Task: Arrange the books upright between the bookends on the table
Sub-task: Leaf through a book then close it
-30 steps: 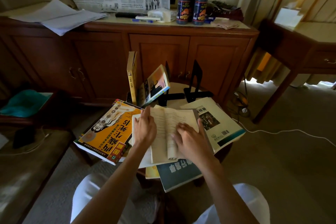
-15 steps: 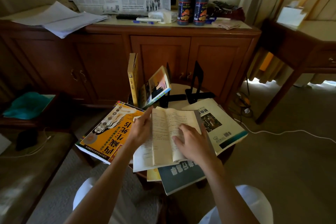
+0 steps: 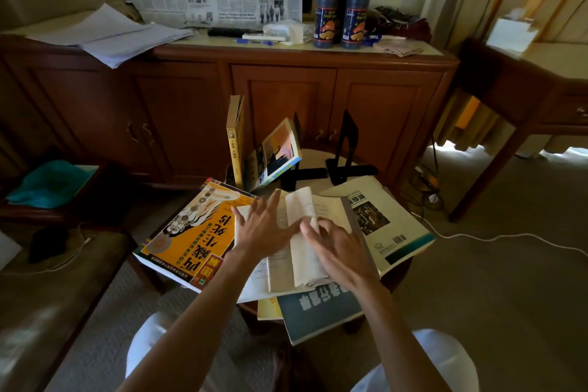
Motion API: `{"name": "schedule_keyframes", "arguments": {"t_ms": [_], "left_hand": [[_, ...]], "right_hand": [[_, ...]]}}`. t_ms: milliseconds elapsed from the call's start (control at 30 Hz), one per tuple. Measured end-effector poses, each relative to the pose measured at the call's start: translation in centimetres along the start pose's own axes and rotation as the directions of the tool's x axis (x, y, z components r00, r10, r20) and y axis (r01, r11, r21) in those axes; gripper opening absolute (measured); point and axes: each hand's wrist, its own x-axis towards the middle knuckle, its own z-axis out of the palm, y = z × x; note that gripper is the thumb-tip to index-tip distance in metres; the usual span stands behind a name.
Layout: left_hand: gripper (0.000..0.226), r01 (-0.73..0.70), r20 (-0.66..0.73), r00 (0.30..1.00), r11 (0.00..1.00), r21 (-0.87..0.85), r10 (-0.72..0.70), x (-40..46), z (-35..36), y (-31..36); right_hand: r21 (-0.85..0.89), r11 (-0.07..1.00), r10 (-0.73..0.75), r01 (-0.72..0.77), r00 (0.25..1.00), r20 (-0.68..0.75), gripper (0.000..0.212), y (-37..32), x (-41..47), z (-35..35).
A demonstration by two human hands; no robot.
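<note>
An open white-paged book [image 3: 304,248] lies on a small round table [image 3: 313,157]. My left hand [image 3: 264,226] lies flat on its left pages with fingers spread. My right hand [image 3: 334,243] presses on the right pages with straight fingers, a bundle of pages standing up between the hands. An orange book [image 3: 194,232] lies to the left, a pale book [image 3: 381,219] to the right, and a dark teal book [image 3: 318,309] sticks out underneath at the front. At the back a yellow book [image 3: 234,140] stands upright and a picture-cover book [image 3: 276,151] leans against one of two black bookends [image 3: 345,149].
A wooden sideboard [image 3: 286,99] stands right behind the table, carrying dark bottles [image 3: 343,3], loose papers and a newspaper. A wooden desk [image 3: 525,95] is at the right, a white cable [image 3: 496,237] runs over the carpet, and a padded seat [image 3: 47,280] is at the left.
Both hands have moved closer together over the open book, and the middle pages have risen between them. The view has shifted slightly.
</note>
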Motion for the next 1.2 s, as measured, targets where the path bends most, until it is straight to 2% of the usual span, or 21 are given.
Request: {"name": "schedule_keyframes", "arguments": {"t_ms": [100,200,233,367,433,500,600,633,667,733,767,933,1033,1200], "left_hand": [[0.099,-0.014,0.005,1.000,0.998,0.058,0.014,-0.2,1.2,0.7],[0.087,-0.084,0.009,0.996,0.993,0.086,0.084,-0.4,2.0,0.7],[0.082,-0.103,0.012,0.995,0.991,0.081,0.103,-0.5,2.1,0.6],[0.065,-0.128,0.040,0.991,0.992,0.005,0.127,-0.1,2.2,0.1],[0.063,-0.124,0.078,0.989,0.990,-0.063,0.129,0.1,1.9,-0.1],[0.059,-0.119,0.109,0.985,0.986,-0.119,0.132,0.2,1.2,-0.2],[0.055,-0.110,0.103,0.986,0.980,-0.167,0.129,0.2,0.2,-0.2],[0.056,-0.110,0.092,0.988,0.979,-0.173,0.127,0.2,0.0,-0.2],[0.058,-0.114,0.088,0.988,0.980,-0.162,0.129,0.3,0.0,-0.1],[0.062,-0.128,0.112,0.984,0.987,-0.097,0.139,0.7,0.3,0.2],[0.063,-0.133,0.130,0.982,0.989,-0.063,0.140,0.8,0.6,0.4],[0.064,-0.106,0.128,0.986,0.994,0.004,0.104,0.9,1.7,1.8],[0.063,-0.111,0.069,0.991,0.994,-0.003,0.111,0.2,2.9,1.6],[0.064,-0.151,0.039,0.988,0.987,0.055,0.149,0.2,3.8,0.8]], "right_hand": [[-0.060,0.998,-0.029,0.027,0.999,-0.040,0.083,1.1,-0.4,0.3],[-0.218,0.965,-0.164,0.144,0.983,-0.079,0.063,1.7,-0.7,0.8],[-0.272,0.951,-0.171,0.150,0.984,-0.058,0.064,1.6,-0.8,0.9],[-0.397,0.916,-0.041,0.062,0.997,0.062,0.105,0.5,-0.9,1.4],[-0.435,0.898,-0.043,0.062,0.998,0.052,0.098,0.0,-1.1,1.7],[-0.372,0.927,-0.046,0.044,0.999,0.005,0.079,-0.3,-1.1,1.4],[-0.007,0.999,0.035,-0.035,0.998,-0.043,0.048,-0.6,-1.1,-0.3],[0.070,0.996,0.066,-0.060,0.995,-0.077,0.047,-0.3,-1.1,-0.9],[0.095,0.992,0.092,-0.081,0.988,-0.120,0.055,0.1,-1.1,-1.5],[0.030,0.995,0.095,-0.092,0.981,-0.167,0.079,1.6,-1.3,-2.4],[-0.025,0.997,0.069,-0.074,0.987,-0.144,0.086,2.4,-1.5,-2.7],[-0.336,0.931,-0.115,0.144,0.988,0.106,0.066,4.8,-3.6,-2.3],[-0.371,0.909,-0.179,0.188,0.982,0.059,0.050,4.5,-5.7,-0.2],[-0.522,0.833,-0.158,0.182,0.983,0.092,0.065,4.4,-5.9,1.7]]}}
